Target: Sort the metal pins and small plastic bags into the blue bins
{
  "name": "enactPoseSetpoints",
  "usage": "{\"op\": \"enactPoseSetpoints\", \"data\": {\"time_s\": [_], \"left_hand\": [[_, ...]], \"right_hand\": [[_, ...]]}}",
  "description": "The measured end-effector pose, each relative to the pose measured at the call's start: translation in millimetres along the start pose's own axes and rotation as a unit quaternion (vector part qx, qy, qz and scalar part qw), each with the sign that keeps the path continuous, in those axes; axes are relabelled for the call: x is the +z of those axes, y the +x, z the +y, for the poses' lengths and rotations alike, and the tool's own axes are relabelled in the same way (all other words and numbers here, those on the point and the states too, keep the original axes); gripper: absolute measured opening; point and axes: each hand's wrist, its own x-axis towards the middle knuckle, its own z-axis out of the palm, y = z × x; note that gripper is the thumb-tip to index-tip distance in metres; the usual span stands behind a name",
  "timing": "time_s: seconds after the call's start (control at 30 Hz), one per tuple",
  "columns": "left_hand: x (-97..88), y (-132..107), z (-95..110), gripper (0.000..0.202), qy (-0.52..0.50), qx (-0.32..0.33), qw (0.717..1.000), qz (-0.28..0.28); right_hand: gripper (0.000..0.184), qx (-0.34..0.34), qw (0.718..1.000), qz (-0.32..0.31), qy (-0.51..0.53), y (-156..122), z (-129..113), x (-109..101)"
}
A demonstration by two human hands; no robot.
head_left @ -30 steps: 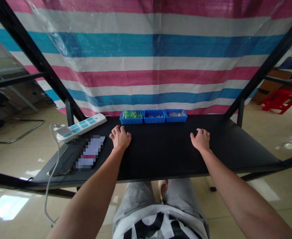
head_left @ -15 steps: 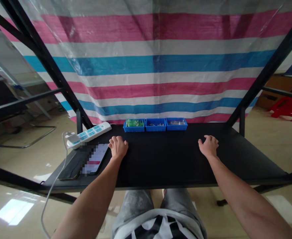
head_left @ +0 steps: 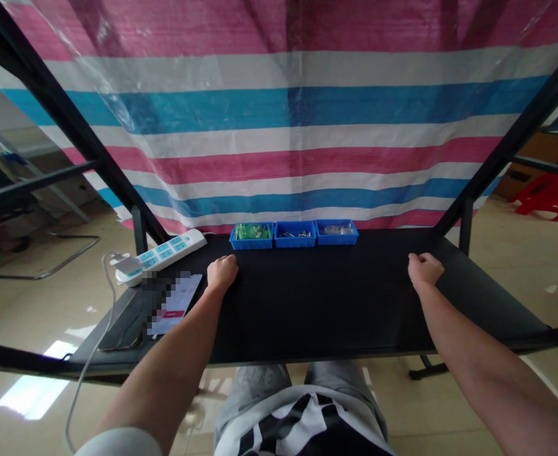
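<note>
My left hand (head_left: 221,272) rests on the black table (head_left: 317,310) with its fingers curled under and nothing in it, just right of a phone (head_left: 174,304) lying flat. My right hand (head_left: 424,267) rests farther right on the table, near the right rear post, fingers also curled and holding nothing. Three small blue bins stand in a row at the back edge: the left bin (head_left: 251,235) holds green parts, the middle bin (head_left: 295,234) and the right bin (head_left: 336,232) hold small metal or clear parts.
A white power strip (head_left: 164,253) with a cable lies at the table's back left. Black frame posts (head_left: 466,225) rise at both rear corners. A striped tarp (head_left: 288,126) hangs behind. A red stool (head_left: 551,193) stands on the floor, far right.
My right hand has slid to the right along the table, and my left hand a little to the left and back. Both hands' fingers have curled in more. The view has shifted slightly.
</note>
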Motion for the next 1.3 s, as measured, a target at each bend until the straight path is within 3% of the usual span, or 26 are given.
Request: {"op": "enactPoseSetpoints", "data": {"time_s": [0.2, 0.37, 0.63, 0.83, 1.03, 1.3], "left_hand": [[-14.6, 26, -2, 0.033, -0.004, -0.014, 1.0, 0.008], [-24.8, 38, 3, 0.037, -0.019, -0.012, 0.999, 0.023], [-27.7, 35, 26, 0.038, -0.045, 0.016, 0.999, 0.02], [-21.1, 30, 55, 0.038, -0.061, 0.063, 0.996, 0.021], [-12.0, 15, 78, 0.036, -0.071, 0.095, 0.993, 0.008], [-5.0, -1, 82, 0.035, -0.063, 0.107, 0.992, 0.003]], "right_hand": [[0.005, -0.007, 1.0, 0.015, -0.018, 7, -25, 4], [0.013, -0.018, 0.999, 0.015, -0.023, 4, -60, 16], [0.012, -0.072, 0.997, -0.03, -0.002, -35, -114, 37], [0.016, -0.137, 0.986, -0.087, 0.024, -71, -146, 46], [0.022, -0.194, 0.969, -0.143, 0.056, -103, -157, 48], [0.032, -0.254, 0.946, -0.188, 0.073, -131, -152, 43]]}}
